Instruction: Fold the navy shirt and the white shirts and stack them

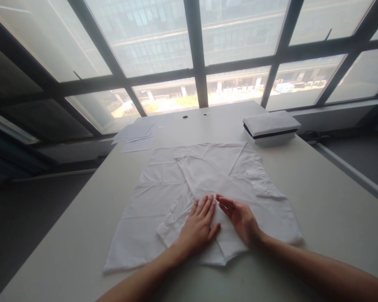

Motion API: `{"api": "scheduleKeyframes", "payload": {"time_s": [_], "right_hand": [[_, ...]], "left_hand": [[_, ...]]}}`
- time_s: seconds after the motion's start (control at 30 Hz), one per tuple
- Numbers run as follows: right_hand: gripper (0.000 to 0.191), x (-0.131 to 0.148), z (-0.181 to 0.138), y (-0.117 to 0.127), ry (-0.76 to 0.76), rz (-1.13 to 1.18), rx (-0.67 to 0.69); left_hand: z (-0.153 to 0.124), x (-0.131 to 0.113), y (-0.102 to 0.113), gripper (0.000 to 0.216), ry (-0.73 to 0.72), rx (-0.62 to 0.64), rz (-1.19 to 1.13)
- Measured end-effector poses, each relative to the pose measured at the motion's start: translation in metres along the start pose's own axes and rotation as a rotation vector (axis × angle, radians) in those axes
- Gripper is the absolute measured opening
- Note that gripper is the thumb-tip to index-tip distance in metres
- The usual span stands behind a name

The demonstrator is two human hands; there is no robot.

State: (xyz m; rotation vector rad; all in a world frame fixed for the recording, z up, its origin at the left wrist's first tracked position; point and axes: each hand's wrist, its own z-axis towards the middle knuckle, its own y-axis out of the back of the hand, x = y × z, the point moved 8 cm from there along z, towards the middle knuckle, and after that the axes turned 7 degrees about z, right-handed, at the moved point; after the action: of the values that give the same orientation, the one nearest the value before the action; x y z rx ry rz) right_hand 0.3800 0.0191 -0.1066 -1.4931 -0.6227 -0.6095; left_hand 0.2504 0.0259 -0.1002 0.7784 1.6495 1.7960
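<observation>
A white garment, seemingly a shirt [214, 176], lies spread on the table with parts of it folded over its middle. My left hand [200, 224] rests flat on the cloth near its lower centre, fingers stretched out and pointing away from me. Close beside it, my right hand [241, 218] stands on its edge with the palm turned toward the left hand. Its fingers are extended and I see nothing held in them. Wrinkled, gathered cloth shows left of my left hand and at the garment's right side.
The white table [321, 184] reaches toward large windows. Folded white and black cloths [271, 126] form a stack at the back right. Several paper sheets [137, 132] lie at the back left, and a dark round hole [185, 117] marks the far tabletop.
</observation>
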Motion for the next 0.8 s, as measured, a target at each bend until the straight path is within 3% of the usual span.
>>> {"api": "scheduleKeyframes", "payload": {"time_s": [0.27, 0.47, 0.67, 0.8], "right_hand": [[0.052, 0.053, -0.015, 0.053, 0.2, -0.533, -0.064], [0.042, 0.069, -0.03, 0.057, 0.3, -0.652, -0.133], [0.045, 0.055, -0.035, 0.031, 0.357, -1.413, 0.098], [0.05, 0.032, -0.034, 0.032, 0.344, -1.777, 0.221]], "left_hand": [[0.001, 0.0, 0.004, 0.069, 0.0, -0.021, -0.015], [0.001, 0.001, 0.001, 0.068, 0.006, -0.005, -0.012], [-0.001, -0.003, 0.012, 0.068, 0.045, -0.036, 0.033], [-0.009, 0.008, 0.025, 0.069, 0.054, -0.06, 0.061]]}}
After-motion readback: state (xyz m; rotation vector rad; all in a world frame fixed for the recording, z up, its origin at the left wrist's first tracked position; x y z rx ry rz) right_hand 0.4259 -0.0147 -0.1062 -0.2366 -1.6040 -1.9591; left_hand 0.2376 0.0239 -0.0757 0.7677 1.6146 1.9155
